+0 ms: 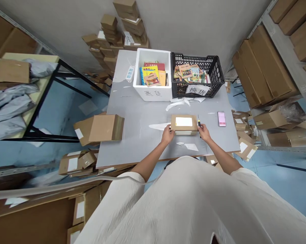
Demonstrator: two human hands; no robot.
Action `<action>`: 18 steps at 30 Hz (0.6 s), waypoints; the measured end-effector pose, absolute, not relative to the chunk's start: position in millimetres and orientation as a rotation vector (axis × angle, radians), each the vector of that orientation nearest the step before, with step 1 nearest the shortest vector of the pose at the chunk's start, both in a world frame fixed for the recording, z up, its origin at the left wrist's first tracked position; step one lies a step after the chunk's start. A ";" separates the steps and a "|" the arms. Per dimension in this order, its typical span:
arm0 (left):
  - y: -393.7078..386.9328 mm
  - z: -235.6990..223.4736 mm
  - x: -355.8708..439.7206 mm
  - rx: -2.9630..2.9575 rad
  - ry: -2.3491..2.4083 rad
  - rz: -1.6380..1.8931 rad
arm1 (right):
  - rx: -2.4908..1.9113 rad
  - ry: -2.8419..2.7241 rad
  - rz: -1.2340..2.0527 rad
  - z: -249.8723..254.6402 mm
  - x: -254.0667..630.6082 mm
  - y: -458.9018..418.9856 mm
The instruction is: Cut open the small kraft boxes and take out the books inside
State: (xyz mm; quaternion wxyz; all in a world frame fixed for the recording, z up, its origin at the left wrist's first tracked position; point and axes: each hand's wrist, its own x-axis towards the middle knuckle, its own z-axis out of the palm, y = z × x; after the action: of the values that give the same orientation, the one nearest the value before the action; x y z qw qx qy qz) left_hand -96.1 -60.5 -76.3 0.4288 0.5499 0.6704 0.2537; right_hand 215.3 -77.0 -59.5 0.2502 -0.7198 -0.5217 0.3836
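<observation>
Well to the left of your left hand (168, 134), a brown carton (104, 128) is sitting at the edge of the grey table (135, 135). Just beside that hand, on its left, a white paper strip (156, 126) is lying flat. Beyond the hand and slightly leftward, a white foam bin (153, 95) is holding colourful books (153, 75), with handwriting showing on its front. Your left hand is grasping the near left corner of a small cardboard box (184, 128). This box is resting on the table between your two hands, its white label (183, 121) facing up. Closer to your body, paper scraps (191, 146) are also lying between the hands. Beyond your right hand (204, 132), a black crate (216, 79) is standing beside the bin and holding more booklets (193, 73). Your right hand is gripping a black-and-yellow knife (199, 123) along the box's right side; I cannot tell whether those fingers are touching the cardboard. Right of this hand, a phone (221, 119) is lying with its pink screen showing, and well past it large cartons (264, 67) are standing.
</observation>
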 end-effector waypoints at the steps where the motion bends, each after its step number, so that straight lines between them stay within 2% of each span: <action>1: -62.8 -70.5 -96.0 1.380 1.683 0.629 | -1.966 -1.384 1.030 -56.7 216.8 -76.9; 8: -61.1 -39.5 -86.9 1.407 1.774 0.607 | -1.964 -1.263 0.972 -38.1 218.6 -60.6; 18: -42.8 -48.1 -86.1 1.361 1.813 0.669 | -1.884 -1.214 1.012 -37.2 219.6 -46.0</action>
State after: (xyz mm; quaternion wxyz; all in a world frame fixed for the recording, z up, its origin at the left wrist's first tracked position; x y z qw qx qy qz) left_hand -86.1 -42.8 -48.1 0.3792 0.5327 0.7097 0.2620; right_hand 219.6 -46.0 -37.2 0.3346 -0.7220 -0.4653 0.3877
